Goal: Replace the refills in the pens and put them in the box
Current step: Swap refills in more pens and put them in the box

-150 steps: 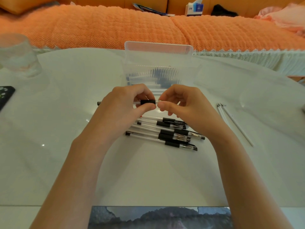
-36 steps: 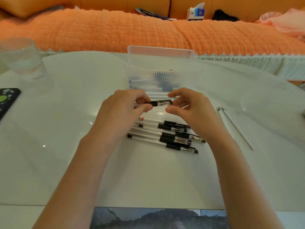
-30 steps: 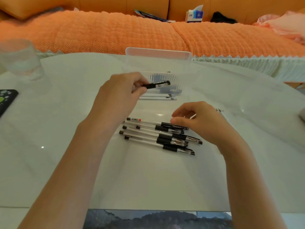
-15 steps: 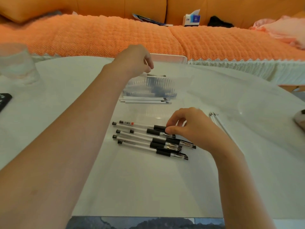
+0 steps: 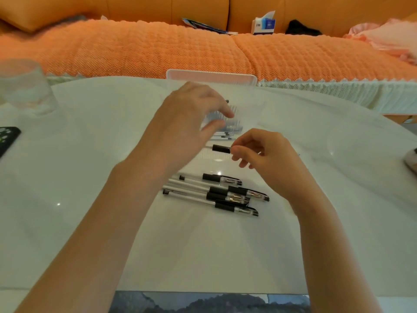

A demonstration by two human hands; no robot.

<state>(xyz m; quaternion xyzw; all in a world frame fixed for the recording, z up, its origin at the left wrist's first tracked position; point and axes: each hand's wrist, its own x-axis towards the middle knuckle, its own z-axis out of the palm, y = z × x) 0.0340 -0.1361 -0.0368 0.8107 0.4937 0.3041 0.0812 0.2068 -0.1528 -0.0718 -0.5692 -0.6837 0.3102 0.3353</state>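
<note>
My right hand (image 5: 264, 154) pinches a clear pen with a black grip (image 5: 221, 148) and holds it level above the table. My left hand (image 5: 187, 123) is blurred, empty, with fingers apart, just left of that pen and in front of the clear plastic box (image 5: 212, 75). Pens lie inside the box, and a few white refills (image 5: 222, 136) rest in front of it. Several more pens (image 5: 216, 192) lie in a row on the white table below my hands.
A drinking glass (image 5: 23, 88) stands at the far left, with a dark phone (image 5: 8, 137) at the left edge. An orange sofa (image 5: 203, 46) with a tissue box (image 5: 264, 23) runs behind the table. An object (image 5: 411, 162) pokes in at the right edge.
My left hand put the refilled pen in the box and came back toward me, empty. My right hand picked one pen out of the row and lifted it.
</note>
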